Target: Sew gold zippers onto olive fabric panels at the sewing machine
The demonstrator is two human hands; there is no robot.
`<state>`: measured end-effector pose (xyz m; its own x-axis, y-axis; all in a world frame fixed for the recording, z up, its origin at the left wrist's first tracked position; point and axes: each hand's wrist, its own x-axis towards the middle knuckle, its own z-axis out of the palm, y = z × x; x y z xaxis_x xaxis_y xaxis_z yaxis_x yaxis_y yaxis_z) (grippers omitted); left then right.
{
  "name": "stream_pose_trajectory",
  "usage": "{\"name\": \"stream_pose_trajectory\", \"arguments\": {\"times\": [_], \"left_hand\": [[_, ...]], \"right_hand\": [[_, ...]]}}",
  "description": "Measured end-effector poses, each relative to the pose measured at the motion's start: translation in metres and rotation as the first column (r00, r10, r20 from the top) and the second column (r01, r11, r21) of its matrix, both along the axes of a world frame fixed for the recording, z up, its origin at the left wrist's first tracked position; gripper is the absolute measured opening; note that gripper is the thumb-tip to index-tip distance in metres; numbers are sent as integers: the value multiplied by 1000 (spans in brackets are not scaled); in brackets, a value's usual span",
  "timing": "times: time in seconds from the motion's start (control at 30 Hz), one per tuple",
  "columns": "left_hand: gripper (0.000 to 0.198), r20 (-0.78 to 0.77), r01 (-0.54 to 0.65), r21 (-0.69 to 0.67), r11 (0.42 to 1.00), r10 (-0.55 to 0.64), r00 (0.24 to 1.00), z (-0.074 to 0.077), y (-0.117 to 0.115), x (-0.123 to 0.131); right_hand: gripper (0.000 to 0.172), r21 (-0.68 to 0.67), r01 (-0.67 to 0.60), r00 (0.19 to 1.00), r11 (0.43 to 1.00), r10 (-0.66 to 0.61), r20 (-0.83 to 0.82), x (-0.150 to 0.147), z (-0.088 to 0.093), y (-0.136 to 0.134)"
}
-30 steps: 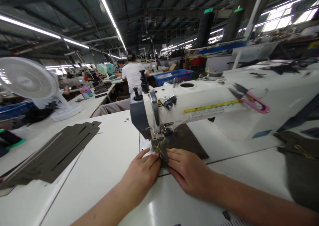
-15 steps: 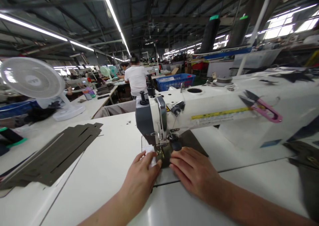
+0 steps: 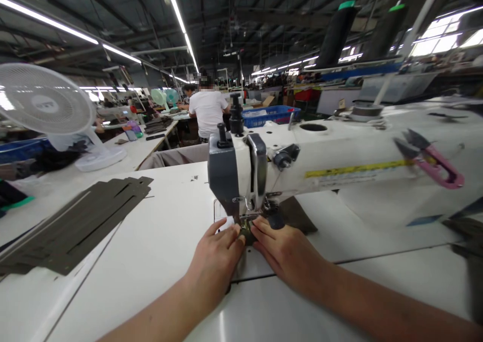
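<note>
Item: small dark olive fabric piece, soft, matte, mostly covered. It lies flat on the white table, directly under the presser foot of the white and grey industrial sewing machine, on your side of the needle. So little of it shows that its long axis cannot be read. Your left hand meets it from the machine's left, your right hand from the right. Both are equally near, fingers nearly straight and drawn together, tips pressed onto the piece, nothing else held. Left of the machine: stack of flat dark olive cut panels, stiff-edged, slotted. On the machine's arm: pink-handled thread snips, glossy plastic, dark blades.
</note>
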<state>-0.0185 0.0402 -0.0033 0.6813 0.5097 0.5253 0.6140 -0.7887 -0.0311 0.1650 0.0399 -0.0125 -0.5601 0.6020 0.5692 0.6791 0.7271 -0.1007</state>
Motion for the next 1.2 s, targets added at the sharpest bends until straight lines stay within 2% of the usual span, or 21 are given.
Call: {"name": "stream_pose_trajectory", "arguments": {"times": [0.17, 0.27, 0.5, 0.83, 1.03, 1.2], "left_hand": [[24, 42, 14, -16, 1000, -13, 999, -1, 2, 2], [25, 59, 0, -25, 1000, 2, 998, -1, 4, 3], [18, 16, -14, -69, 998, 15, 1000, 0, 7, 4], [18, 70, -1, -66, 998, 5, 998, -2, 10, 2], [18, 49, -52, -60, 997, 55, 997, -2, 8, 6], [17, 72, -49, -42, 998, 52, 996, -7, 14, 3]], "right_hand": [[17, -6, -20, 999, 1000, 19, -28, 2, -3, 5], [17, -43, 11, 1000, 999, -12, -19, 2, -4, 7], [17, -44, 24, 1000, 999, -24, 1, 1, -6, 10], [18, -47, 38, 999, 998, -38, -8, 0, -4, 11], [18, -53, 52, 997, 997, -54, -47, -4, -10, 11], [16, -109, 38, 997, 993, -45, -61, -1, -11, 14]]}}
